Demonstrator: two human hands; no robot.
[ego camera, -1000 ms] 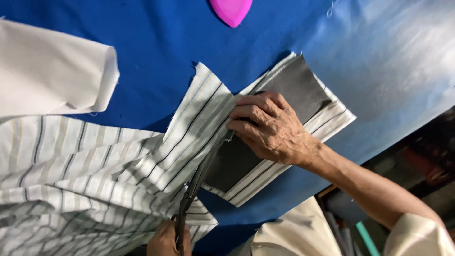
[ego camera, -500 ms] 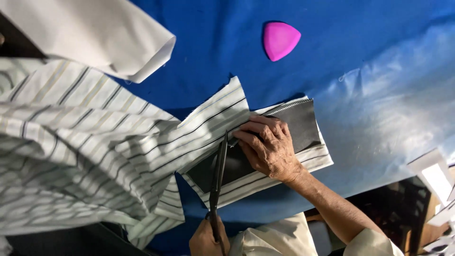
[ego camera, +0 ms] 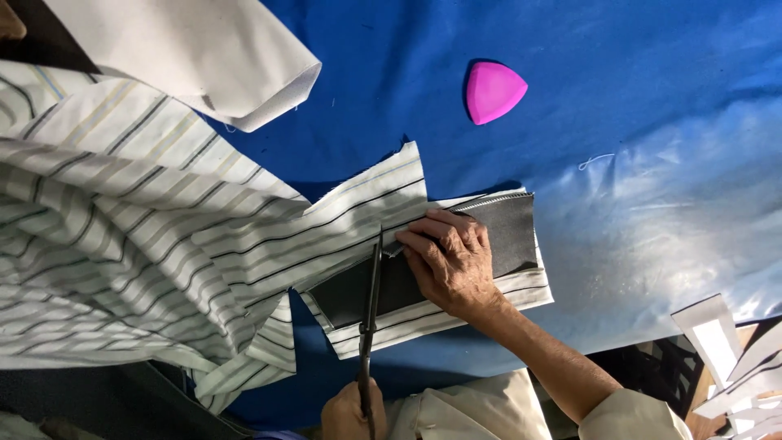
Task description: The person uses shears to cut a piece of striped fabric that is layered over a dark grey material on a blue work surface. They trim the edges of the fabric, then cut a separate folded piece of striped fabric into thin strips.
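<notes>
My right hand (ego camera: 450, 265) presses down on a dark grey pattern piece (ego camera: 511, 232), fingers curled at its left edge. The piece lies on striped white fabric (ego camera: 155, 236), which spreads to the left over the blue table cover (ego camera: 619, 98). My left hand (ego camera: 349, 413), at the bottom edge, grips the handles of long scissors (ego camera: 372, 301). Their blades point up along the grey piece's left side, with the tip close to my right fingertips. A strip of striped cloth (ego camera: 456, 314) shows below the grey piece.
A pink triangular tailor's chalk (ego camera: 493, 91) lies on the blue cover above my hands. Plain cream cloth (ego camera: 204, 53) is folded over at the top left. Several white paper pieces (ego camera: 721, 350) sit at the bottom right corner.
The view has shifted so the chalk and grey piece sit lower and more to the right. The scissors now stand nearly upright, blades further along the grey piece's edge. My right hand stays on it.
</notes>
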